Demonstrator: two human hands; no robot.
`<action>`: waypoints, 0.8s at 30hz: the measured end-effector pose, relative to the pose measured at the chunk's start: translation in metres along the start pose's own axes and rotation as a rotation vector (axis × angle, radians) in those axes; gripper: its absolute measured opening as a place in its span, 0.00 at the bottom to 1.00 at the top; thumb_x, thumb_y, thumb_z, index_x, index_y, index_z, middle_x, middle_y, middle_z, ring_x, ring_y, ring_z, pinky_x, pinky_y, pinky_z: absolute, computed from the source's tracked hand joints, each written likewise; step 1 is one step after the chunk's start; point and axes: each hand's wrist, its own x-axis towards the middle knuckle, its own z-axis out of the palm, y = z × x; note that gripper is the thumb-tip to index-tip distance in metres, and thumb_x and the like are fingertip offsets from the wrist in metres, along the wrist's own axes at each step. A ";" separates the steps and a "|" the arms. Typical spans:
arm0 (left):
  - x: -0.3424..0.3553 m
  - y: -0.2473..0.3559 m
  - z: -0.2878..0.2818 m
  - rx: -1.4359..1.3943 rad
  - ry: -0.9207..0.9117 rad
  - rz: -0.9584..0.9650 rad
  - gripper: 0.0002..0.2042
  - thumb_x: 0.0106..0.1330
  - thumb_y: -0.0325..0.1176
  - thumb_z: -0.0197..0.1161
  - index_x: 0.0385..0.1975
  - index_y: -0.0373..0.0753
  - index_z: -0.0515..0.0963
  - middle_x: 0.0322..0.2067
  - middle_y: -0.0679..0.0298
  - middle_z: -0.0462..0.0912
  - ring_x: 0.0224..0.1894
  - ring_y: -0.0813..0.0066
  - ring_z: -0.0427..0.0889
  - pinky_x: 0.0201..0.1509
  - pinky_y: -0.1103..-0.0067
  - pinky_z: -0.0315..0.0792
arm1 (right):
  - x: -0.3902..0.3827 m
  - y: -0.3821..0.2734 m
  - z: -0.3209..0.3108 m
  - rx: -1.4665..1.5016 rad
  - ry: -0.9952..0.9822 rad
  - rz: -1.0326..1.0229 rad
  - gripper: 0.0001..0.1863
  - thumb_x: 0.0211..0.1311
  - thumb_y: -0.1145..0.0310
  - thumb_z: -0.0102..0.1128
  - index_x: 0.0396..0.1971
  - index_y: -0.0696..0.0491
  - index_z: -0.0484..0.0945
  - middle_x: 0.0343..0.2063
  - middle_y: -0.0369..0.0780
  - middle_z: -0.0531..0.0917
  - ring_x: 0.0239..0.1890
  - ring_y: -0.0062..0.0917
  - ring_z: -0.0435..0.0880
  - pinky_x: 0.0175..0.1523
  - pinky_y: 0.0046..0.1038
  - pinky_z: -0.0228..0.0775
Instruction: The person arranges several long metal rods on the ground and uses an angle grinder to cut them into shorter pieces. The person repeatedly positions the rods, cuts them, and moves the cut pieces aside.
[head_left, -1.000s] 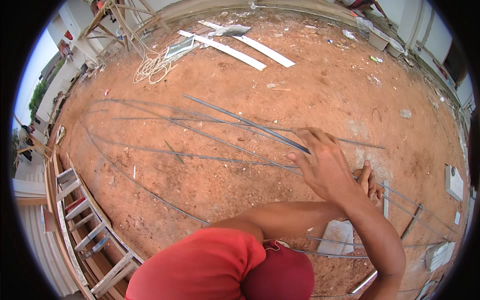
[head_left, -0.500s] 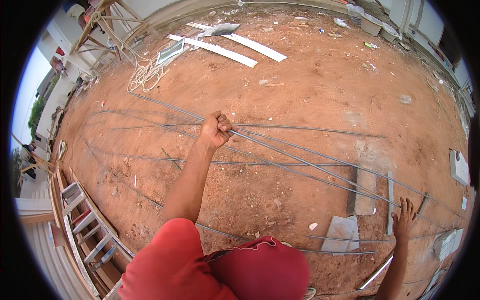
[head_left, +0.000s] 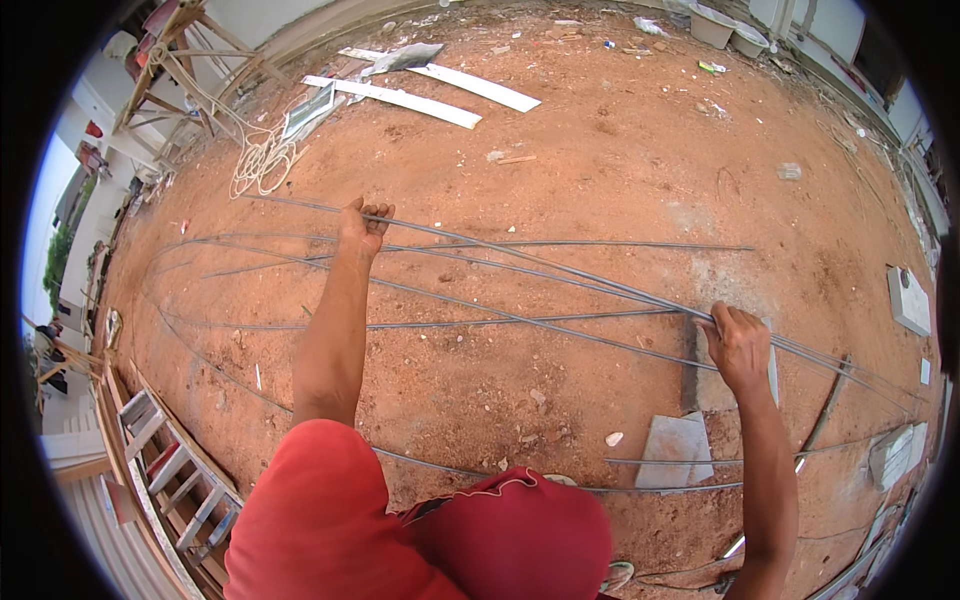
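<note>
My left hand point(head_left: 367, 225) curls loosely round a long thin steel rod point(head_left: 560, 267) towards its far left end. My right hand point(head_left: 738, 345) is closed round the right part of the same rod, where other rods run close together. Some of these may also lie in its grip; I cannot tell how many. Several more rods are spread over the red soil below, including a straight one point(head_left: 620, 243) beyond the held rod and a curved one point(head_left: 420, 462) nearer me. Under the right hand, a grey block point(head_left: 708, 385) is partly hidden.
A ladder point(head_left: 185, 470) lies among timber at the left. White boards point(head_left: 480, 87) and coiled rope point(head_left: 265, 165) lie farther off, near a wooden trestle point(head_left: 185, 75). Pale slabs point(head_left: 675, 440) and a white block point(head_left: 908, 300) stand to the right; tubs point(head_left: 712, 27) sit at the far right.
My right hand has moved up and left from low at the right and closed on the rods. My left hand has shifted left along the rod, its grip looser. The view has shifted slightly.
</note>
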 end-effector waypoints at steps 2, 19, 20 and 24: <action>0.001 -0.017 0.005 0.068 0.033 -0.056 0.19 0.79 0.35 0.50 0.54 0.21 0.60 0.45 0.47 0.71 0.47 0.51 0.80 0.61 0.56 0.84 | 0.043 -0.040 0.015 -0.046 0.040 -0.083 0.11 0.61 0.63 0.70 0.30 0.52 0.76 0.22 0.41 0.82 0.25 0.32 0.85 0.32 0.34 0.79; 0.054 -0.078 0.030 0.769 0.032 0.382 0.22 0.74 0.37 0.56 0.63 0.31 0.72 0.59 0.46 0.73 0.53 0.55 0.81 0.55 0.64 0.80 | 0.159 -0.095 0.064 0.002 0.173 -0.090 0.08 0.66 0.71 0.58 0.43 0.54 0.81 0.45 0.41 0.79 0.55 0.31 0.77 0.61 0.42 0.66; 0.014 -0.112 0.044 0.948 -0.142 0.519 0.18 0.75 0.34 0.57 0.58 0.30 0.77 0.53 0.50 0.78 0.46 0.59 0.83 0.48 0.66 0.81 | 0.117 -0.090 0.055 -0.016 0.113 -0.207 0.09 0.67 0.72 0.57 0.44 0.54 0.81 0.44 0.41 0.79 0.54 0.31 0.78 0.60 0.42 0.66; -0.141 -0.208 0.080 1.206 -0.973 0.783 0.07 0.71 0.27 0.63 0.39 0.28 0.81 0.37 0.54 0.80 0.40 0.62 0.82 0.44 0.70 0.75 | -0.066 -0.071 -0.001 0.138 -0.470 -0.342 0.08 0.68 0.64 0.56 0.40 0.52 0.77 0.38 0.36 0.80 0.48 0.29 0.83 0.56 0.35 0.70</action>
